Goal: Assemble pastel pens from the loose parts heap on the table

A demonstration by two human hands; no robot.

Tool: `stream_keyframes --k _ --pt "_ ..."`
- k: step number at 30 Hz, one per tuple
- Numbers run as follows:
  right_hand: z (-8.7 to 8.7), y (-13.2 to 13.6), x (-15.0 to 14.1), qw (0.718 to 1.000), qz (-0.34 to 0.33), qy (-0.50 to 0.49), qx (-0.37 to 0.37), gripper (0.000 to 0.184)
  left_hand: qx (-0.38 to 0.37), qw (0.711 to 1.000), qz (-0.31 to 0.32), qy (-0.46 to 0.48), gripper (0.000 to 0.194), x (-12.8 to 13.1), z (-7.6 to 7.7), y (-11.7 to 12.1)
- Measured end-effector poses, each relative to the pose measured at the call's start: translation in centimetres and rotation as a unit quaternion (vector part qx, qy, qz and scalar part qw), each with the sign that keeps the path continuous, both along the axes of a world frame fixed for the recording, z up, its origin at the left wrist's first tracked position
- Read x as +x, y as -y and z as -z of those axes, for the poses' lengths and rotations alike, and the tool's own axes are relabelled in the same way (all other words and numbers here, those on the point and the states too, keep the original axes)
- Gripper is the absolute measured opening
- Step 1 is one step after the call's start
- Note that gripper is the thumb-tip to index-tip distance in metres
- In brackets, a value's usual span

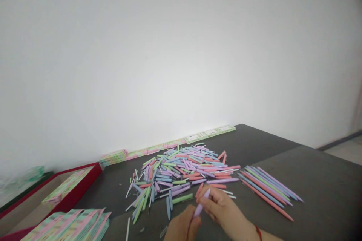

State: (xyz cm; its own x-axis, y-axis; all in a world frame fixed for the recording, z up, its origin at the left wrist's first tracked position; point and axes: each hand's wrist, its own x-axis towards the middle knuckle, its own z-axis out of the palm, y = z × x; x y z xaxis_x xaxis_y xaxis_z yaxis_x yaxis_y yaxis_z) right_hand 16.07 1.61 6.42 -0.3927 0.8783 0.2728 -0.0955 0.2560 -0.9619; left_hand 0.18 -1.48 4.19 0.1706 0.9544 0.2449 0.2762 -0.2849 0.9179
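Observation:
A purple pen piece [201, 204] is held in both hands near the front of the table. My left hand [181, 226] is closed around its lower end, and my right hand [224, 211] pinches its upper part. The fingers cover some of the pen. Just beyond my hands lies a loose pile of pen parts [181, 171] in purple, blue, green and coral, with thin white refills [128, 229] among and beside them. On the right, several long pens [263, 188] lie side by side, their pointed ends toward the near right.
Red-rimmed box [82, 192] at left holds printed packets. Nearer, printed sleeves [70, 226] are fanned out. Flat printed packs [209, 134] line the wall along the dark table's [319, 180] back edge. Clear plastic wrapping [22, 184] lies at far left.

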Motion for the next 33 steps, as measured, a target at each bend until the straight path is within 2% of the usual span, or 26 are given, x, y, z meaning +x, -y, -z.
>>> stream_keyframes --k 2,4,6,8,11,14,16,19,22,25,28,31,33 --pt "0.4 -0.5 -0.2 0.998 -0.023 -0.021 -0.059 0.04 -0.112 0.989 0.078 0.05 0.051 -0.1 -0.5 -0.3" --pt "0.6 -0.7 -0.2 0.996 -0.041 -0.03 -0.079 0.042 -0.204 0.961 0.154 0.105 0.052 -0.3 -0.8 -0.5" --pt "0.5 -0.9 0.0 0.995 -0.051 -0.035 -0.079 0.042 -0.24 0.939 0.2 0.144 0.052 -0.5 -1.0 -0.6" --pt "0.4 -1.2 0.4 0.995 -0.039 -0.045 -0.075 0.042 -0.241 0.935 0.209 0.153 0.049 -0.8 -0.7 -0.8" --pt "0.4 -2.1 1.1 0.997 0.0 -0.047 -0.061 0.04 -0.204 0.962 0.135 0.118 0.038 -1.0 -0.2 -1.0" --pt "0.7 -2.7 1.4 0.998 0.023 -0.022 -0.055 0.039 -0.113 0.991 0.06 0.041 0.021 -1.0 -0.3 -1.0" --pt "0.9 -2.7 1.3 0.998 0.022 -0.005 -0.056 0.039 -0.05 0.998 0.029 -0.035 0.017 -1.0 -0.5 -0.8" --pt "1.1 -2.1 0.9 0.998 0.01 0.018 -0.053 0.04 0.02 0.993 -0.02 -0.113 0.012 -1.0 -0.4 -0.5" --pt "1.3 -1.3 0.4 0.998 0.011 0.031 -0.046 0.041 0.059 0.99 -0.039 -0.126 0.01 -0.9 0.5 -0.4" --pt "1.8 -0.7 -0.1 0.997 -0.01 0.042 -0.058 0.045 0.069 0.994 -0.011 -0.081 0.002 -0.5 1.2 -0.4" --pt "2.5 -0.4 -0.4 0.996 -0.045 0.04 -0.068 0.049 0.012 0.998 0.045 0.045 0.023 -0.1 1.4 -0.6" --pt "3.0 -0.3 -0.6 0.997 -0.056 0.03 -0.052 0.048 -0.127 0.979 0.074 0.143 0.039 0.2 1.8 -1.0" --pt "3.2 -0.4 -0.7 0.997 -0.058 0.023 -0.054 0.047 -0.215 0.958 0.079 0.175 0.039 0.3 2.0 -1.4"
